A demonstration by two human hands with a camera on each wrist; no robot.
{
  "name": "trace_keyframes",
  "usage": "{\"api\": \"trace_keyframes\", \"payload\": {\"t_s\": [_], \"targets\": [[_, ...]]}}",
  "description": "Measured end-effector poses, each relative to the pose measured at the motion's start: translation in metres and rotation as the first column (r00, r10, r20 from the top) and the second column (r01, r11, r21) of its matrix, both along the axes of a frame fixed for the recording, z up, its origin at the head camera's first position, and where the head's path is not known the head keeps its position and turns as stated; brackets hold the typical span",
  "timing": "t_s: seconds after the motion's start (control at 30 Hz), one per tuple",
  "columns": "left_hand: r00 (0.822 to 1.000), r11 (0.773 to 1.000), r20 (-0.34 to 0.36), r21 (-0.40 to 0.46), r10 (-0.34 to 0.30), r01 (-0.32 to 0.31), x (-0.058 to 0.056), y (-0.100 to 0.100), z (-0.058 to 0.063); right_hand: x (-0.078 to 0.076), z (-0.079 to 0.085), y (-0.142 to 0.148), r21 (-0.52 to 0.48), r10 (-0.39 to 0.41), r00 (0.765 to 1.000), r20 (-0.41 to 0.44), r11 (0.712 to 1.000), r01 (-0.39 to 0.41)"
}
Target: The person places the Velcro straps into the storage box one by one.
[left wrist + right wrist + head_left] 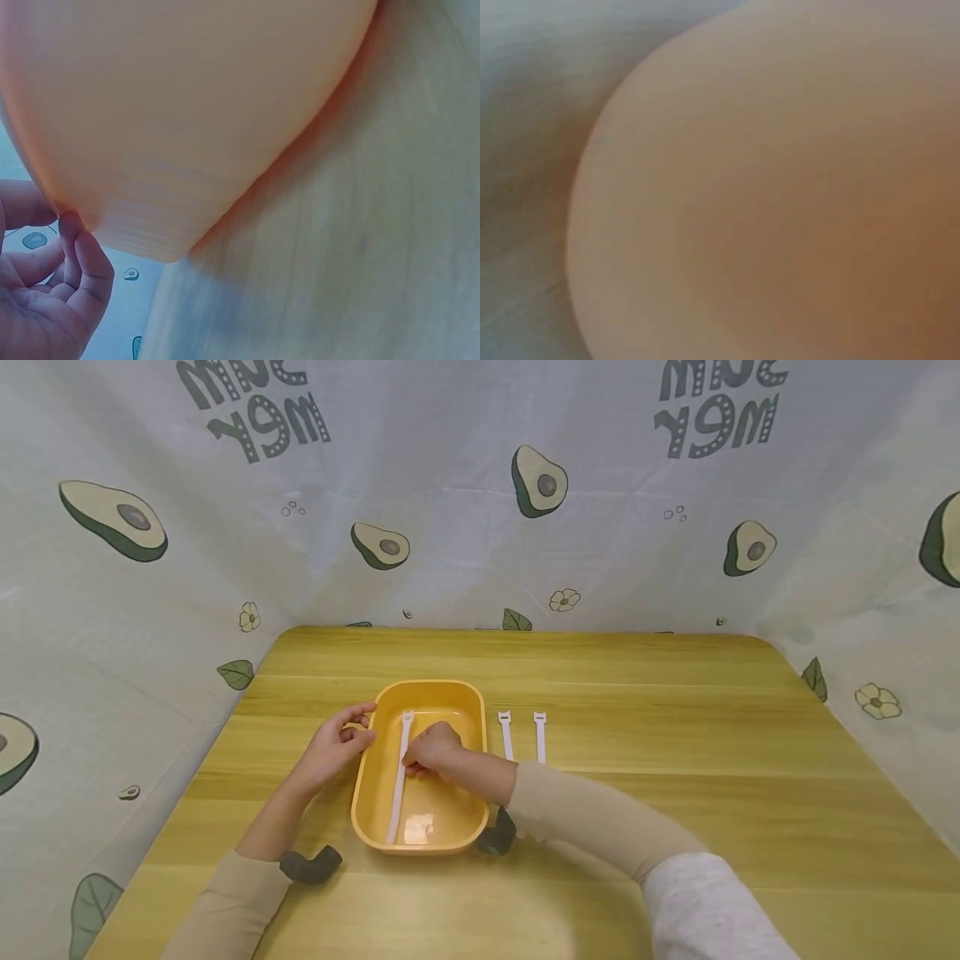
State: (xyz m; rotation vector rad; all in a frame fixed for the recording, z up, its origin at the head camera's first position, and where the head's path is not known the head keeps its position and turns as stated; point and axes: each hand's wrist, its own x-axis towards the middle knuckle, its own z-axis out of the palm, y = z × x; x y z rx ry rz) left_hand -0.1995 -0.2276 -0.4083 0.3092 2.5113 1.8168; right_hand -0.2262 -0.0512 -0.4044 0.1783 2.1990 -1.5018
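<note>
A yellow rectangular tub (453,810) with rounded corners sits on the table. Inside it, along the left side, lies a white cable tie (396,806) with a slotted head at the far end. My right hand (437,747) reaches in over the tub's right wall and pinches the tie near its middle; the fingertips are partly hidden. At the left rim, my left hand (333,750) holds the tub's edge between thumb and fingers, as the left wrist view also shows. Only the tub's blurred outer wall (765,187) fills most of the right wrist view.
Two more white cable ties, a nearer one (506,735) and a farther one (541,739), lie right of the tub, their lower ends hidden by the right sleeve. Dark straps are at both forearms. A curtain (450,468) printed with avocados hangs behind the wooden table (675,710).
</note>
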Motion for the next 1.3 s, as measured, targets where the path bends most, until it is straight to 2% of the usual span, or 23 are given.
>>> {"api": "trace_keyframes", "payload": {"t_s": [0.17,0.33,0.7,0.87,1.1,1.3], "targets": [[1.0,1.0,0.003,-0.026,-0.001,0.001,0.0,0.002,-0.001,0.0,-0.001,0.002,0.036,0.002,1.0,-0.023,0.999,-0.001],[1.0,1.0,0.002,-0.027,-0.005,0.005,0.0,0.005,0.0,-0.001,-0.002,0.005,0.01,0.01,1.0,-0.027,1.0,-0.01],[0.999,0.999,0.024,0.025,-0.032,0.032,-0.002,0.006,0.001,0.001,0.005,0.009,-0.039,-0.008,1.0,-0.016,0.999,0.008],[0.999,1.0,0.024,0.009,-0.026,0.026,-0.001,0.005,0.0,0.004,0.016,0.016,-0.133,0.02,0.999,-0.037,0.991,-0.025],[0.999,1.0,0.037,0.014,-0.02,0.02,-0.001,0.003,0.001,0.01,0.038,0.041,-0.272,0.105,0.993,-0.055,0.955,-0.116],[0.999,1.0,0.032,0.017,-0.024,0.024,-0.001,0.0,0.001,0.014,0.052,0.065,-0.352,0.07,0.995,-0.069,0.932,-0.09]]}}
